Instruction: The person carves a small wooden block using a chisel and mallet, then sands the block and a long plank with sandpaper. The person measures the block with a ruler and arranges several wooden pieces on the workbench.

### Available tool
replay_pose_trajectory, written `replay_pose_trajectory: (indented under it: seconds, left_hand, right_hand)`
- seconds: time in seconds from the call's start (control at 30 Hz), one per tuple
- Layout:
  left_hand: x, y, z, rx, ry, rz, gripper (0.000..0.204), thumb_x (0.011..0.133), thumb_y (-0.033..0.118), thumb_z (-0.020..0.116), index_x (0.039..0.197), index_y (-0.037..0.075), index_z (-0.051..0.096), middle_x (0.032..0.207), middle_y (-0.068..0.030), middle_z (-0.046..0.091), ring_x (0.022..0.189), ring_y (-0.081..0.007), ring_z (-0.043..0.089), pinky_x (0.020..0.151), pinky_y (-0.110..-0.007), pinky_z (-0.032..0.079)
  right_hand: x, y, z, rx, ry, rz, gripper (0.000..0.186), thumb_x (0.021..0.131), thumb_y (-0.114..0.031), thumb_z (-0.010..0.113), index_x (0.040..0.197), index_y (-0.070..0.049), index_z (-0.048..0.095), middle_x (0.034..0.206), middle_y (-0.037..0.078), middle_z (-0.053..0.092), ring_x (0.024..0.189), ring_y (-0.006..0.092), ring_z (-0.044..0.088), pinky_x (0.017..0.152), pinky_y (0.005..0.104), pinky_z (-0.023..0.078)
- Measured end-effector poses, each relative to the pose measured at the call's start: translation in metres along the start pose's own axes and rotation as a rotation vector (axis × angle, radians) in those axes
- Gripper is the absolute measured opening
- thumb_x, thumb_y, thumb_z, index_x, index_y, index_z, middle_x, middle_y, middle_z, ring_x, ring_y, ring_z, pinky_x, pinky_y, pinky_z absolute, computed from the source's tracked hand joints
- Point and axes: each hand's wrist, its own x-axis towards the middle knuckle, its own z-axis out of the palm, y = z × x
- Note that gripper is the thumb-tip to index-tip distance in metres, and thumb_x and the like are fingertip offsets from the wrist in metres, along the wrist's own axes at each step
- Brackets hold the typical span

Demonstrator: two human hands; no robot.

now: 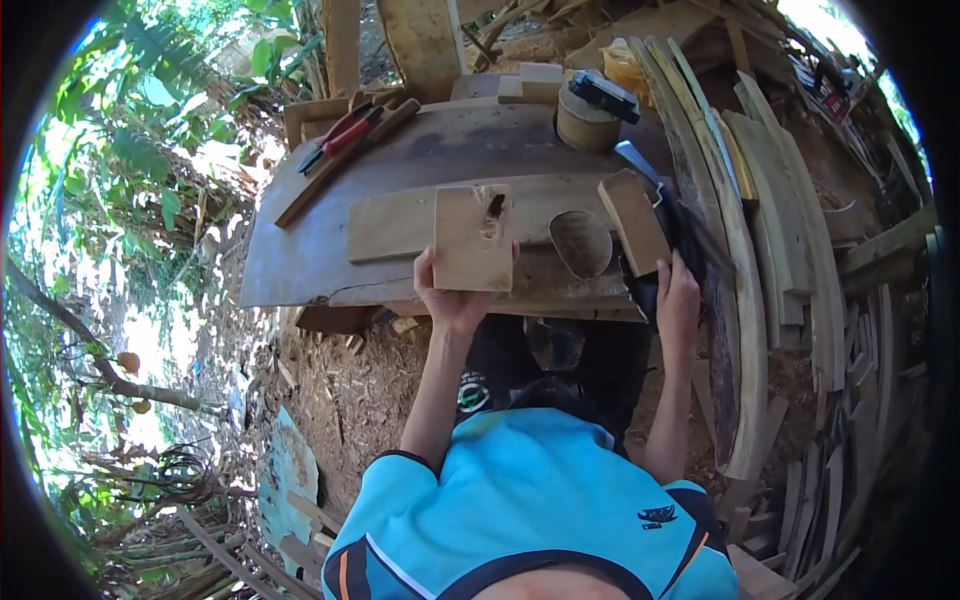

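My left hand (455, 298) grips a square wooden board (468, 250) by its near edge. A dark, ragged hole shows near that board's upper right corner. My right hand (678, 295) is closed at the near corner of a thick wooden block (635, 222), which is tilted. A black, cloth-like thing (684, 240) lies against the block and partly under my fingers. Beyond the block a shiny metal blade (636, 160) sticks out. Between my hands lies a rounded, shallow wooden piece (581, 245). Behind the left board rests a long plank (385, 226).
The worktable (300, 265) carries red-handled pliers (350, 133) beside a wooden strip (330, 180) at far left. A round container (588, 122) with a dark device (604, 95) on top stands at the back. Long boards (745, 330) line the right side.
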Motion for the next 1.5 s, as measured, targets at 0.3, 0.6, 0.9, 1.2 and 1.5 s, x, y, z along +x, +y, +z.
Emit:
replay_pose_trajectory:
  seconds: [0.3, 0.6, 0.9, 1.2, 1.5]
  left_hand:
    - [-0.01, -0.004, 0.025, 0.251, -0.17, -0.201, 0.081, 0.061, 0.025, 0.052, 0.134, -0.001, 0.029, 0.13, -0.0236, 0.039, 0.119, -0.0364, 0.04, 0.099, -0.05, 0.035]
    - [-0.038, -0.008, 0.067, 0.644, -0.024, 0.166, 0.064, 0.065, 0.015, 0.054, 0.124, -0.002, 0.038, 0.106, -0.0138, 0.053, 0.094, -0.0233, 0.057, 0.082, -0.032, 0.047]
    - [-0.055, -0.017, 0.052, 0.823, 0.07, 0.188, 0.072, 0.064, 0.008, 0.055, 0.131, -0.001, 0.031, 0.121, -0.0119, 0.046, 0.115, -0.0212, 0.045, 0.097, -0.032, 0.036]
    - [-0.069, -0.012, 0.061, 0.817, 0.035, 0.172, 0.084, 0.064, 0.009, 0.057, 0.138, 0.001, 0.019, 0.128, -0.0112, 0.039, 0.12, -0.0209, 0.04, 0.099, -0.032, 0.033]
    - [-0.077, -0.006, 0.063, 0.741, 0.032, 0.194, 0.092, 0.065, 0.007, 0.056, 0.144, 0.009, 0.009, 0.128, -0.0091, 0.041, 0.115, -0.0189, 0.043, 0.097, -0.029, 0.035]
  right_hand:
    - [0.075, -0.091, -0.095, 0.555, 0.482, 0.11, 0.027, 0.084, -0.025, 0.063, 0.098, -0.002, 0.062, 0.08, 0.008, 0.062, 0.071, 0.0158, 0.059, 0.061, 0.0319, 0.047]
    - [0.022, -0.194, -0.004, 0.759, -0.121, -0.506, 0.062, 0.07, 0.003, 0.052, 0.13, -0.005, 0.042, 0.127, 0.018, 0.048, 0.118, 0.0343, 0.043, 0.098, 0.0383, 0.033]
    - [0.006, -0.182, 0.009, 0.936, -0.218, -0.448, 0.063, 0.073, -0.004, 0.049, 0.134, 0.001, 0.034, 0.124, 0.019, 0.048, 0.116, 0.036, 0.042, 0.1, 0.041, 0.029]
    - [0.003, -0.188, -0.007, 0.941, -0.301, -0.51, 0.067, 0.072, -0.014, 0.045, 0.136, 0.0, 0.032, 0.12, 0.019, 0.053, 0.121, 0.0344, 0.039, 0.099, 0.0374, 0.031]
    - [0.003, -0.195, -0.015, 0.933, -0.347, -0.493, 0.066, 0.06, -0.004, 0.052, 0.125, -0.001, 0.045, 0.108, 0.021, 0.058, 0.093, 0.0352, 0.055, 0.088, 0.0387, 0.041]
